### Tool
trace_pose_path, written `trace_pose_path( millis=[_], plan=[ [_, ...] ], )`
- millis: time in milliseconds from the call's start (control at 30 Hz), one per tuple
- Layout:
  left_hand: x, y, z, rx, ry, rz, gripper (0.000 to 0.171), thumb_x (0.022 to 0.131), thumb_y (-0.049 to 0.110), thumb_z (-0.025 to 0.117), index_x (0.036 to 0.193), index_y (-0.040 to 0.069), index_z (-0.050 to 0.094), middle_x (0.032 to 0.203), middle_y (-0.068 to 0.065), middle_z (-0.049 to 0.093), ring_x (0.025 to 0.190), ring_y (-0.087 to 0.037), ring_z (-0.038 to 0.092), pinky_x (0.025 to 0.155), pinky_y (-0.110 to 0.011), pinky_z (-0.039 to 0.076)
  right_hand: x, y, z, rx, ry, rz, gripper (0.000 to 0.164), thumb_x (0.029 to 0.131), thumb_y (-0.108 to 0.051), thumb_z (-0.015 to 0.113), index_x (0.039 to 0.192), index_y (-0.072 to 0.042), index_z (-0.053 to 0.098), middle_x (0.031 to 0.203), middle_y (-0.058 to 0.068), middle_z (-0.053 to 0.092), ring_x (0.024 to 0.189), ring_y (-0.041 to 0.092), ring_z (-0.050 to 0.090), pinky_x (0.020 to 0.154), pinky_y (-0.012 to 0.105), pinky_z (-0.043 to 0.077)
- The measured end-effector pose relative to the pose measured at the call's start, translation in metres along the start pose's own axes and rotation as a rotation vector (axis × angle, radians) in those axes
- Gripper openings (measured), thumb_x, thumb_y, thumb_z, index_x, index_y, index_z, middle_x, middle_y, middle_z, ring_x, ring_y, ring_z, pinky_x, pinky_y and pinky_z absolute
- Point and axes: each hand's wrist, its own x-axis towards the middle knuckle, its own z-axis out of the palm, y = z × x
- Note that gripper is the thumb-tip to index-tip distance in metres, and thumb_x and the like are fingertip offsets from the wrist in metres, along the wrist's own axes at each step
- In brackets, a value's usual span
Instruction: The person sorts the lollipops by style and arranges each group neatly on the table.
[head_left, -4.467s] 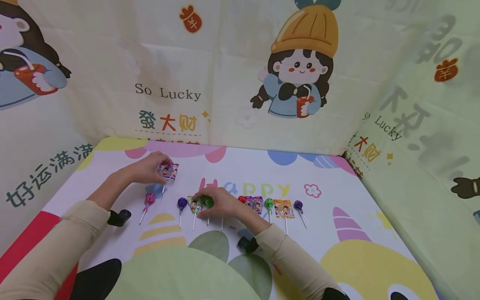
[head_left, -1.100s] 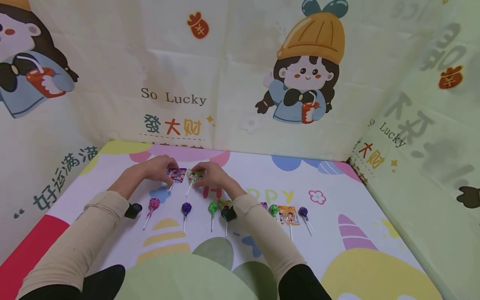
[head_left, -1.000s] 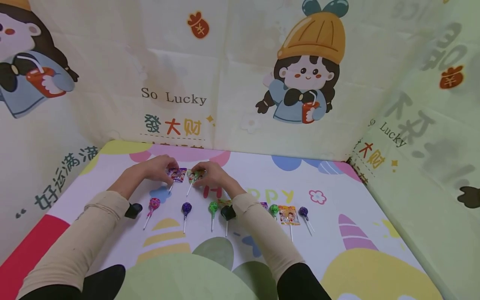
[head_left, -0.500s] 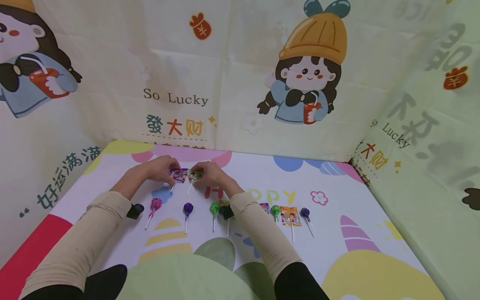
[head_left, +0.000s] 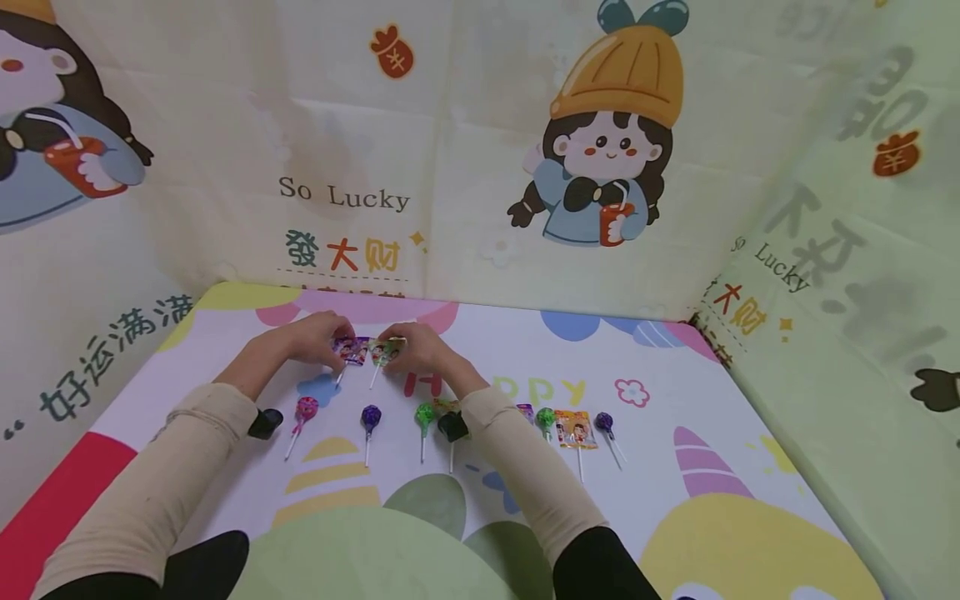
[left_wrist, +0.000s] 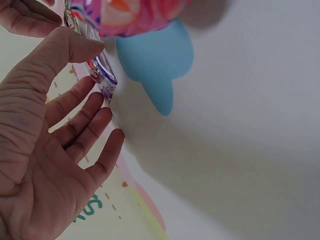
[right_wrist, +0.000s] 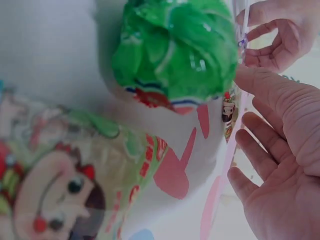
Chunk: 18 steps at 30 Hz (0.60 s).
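Note:
Toward the back left of the table, my left hand (head_left: 311,337) pinches a flat purple-wrapped lollipop (head_left: 357,352) by its left side. Right beside it, my right hand (head_left: 423,350) pinches a flat green-wrapped lollipop (head_left: 384,351); both white sticks point toward me. The left wrist view shows my thumb and fingertips at the edge of the purple wrapper (left_wrist: 105,77), the other fingers spread. In the right wrist view, my thumb and fingers meet the green wrapper (right_wrist: 229,112) on its right side.
A row lies nearer me: a pink ball lollipop (head_left: 306,408), a purple one (head_left: 371,418), a green one (head_left: 424,414), then, partly behind my right forearm, flat-wrapped ones. Farther right are another green one (head_left: 545,418), an orange-wrapped one (head_left: 575,430) and a dark purple one (head_left: 604,422).
My right hand has taken the flat green-wrapped lollipop from the row and brought it up beside the purple-wrapped one. My left hand keeps its place. Over the last second, the hands barely move.

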Motion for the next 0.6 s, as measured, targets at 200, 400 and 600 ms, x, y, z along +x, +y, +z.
trace_pose_path(
  millis=[200,400,600],
  plan=[
    [-0.001,-0.001,0.001,-0.001,-0.001,0.002,0.060,0.079,0.021,0.086,0.127,-0.003,0.060,0.121,-0.021,0.058,0.110,-0.035,0.054,0.103,-0.056,0.048,-0.009,0.001,-0.004,0.010,0.035,-0.023,0.051,0.089,-0.021,0.081,0.137,-0.018,0.064,0.145,0.000,0.060,0.137,0.018,0.051,0.115,0.035,0.040],
    [0.000,-0.001,0.002,-0.006,0.003,0.005,0.059,0.079,0.022,0.086,0.126,-0.002,0.060,0.122,-0.020,0.058,0.111,-0.035,0.054,0.104,-0.057,0.047,-0.030,0.002,-0.012,0.046,0.059,-0.098,0.051,0.089,-0.021,0.080,0.137,-0.013,0.063,0.144,0.002,0.060,0.138,0.019,0.050,0.115,0.039,0.041],
    [0.003,-0.009,0.004,-0.013,0.023,0.027,0.061,0.077,0.023,0.087,0.125,-0.001,0.060,0.122,-0.020,0.057,0.111,-0.035,0.052,0.104,-0.056,0.047,-0.053,0.003,-0.021,0.064,0.072,-0.142,0.050,0.090,-0.020,0.078,0.138,-0.012,0.063,0.144,0.002,0.060,0.139,0.020,0.050,0.114,0.042,0.042]
  ],
)
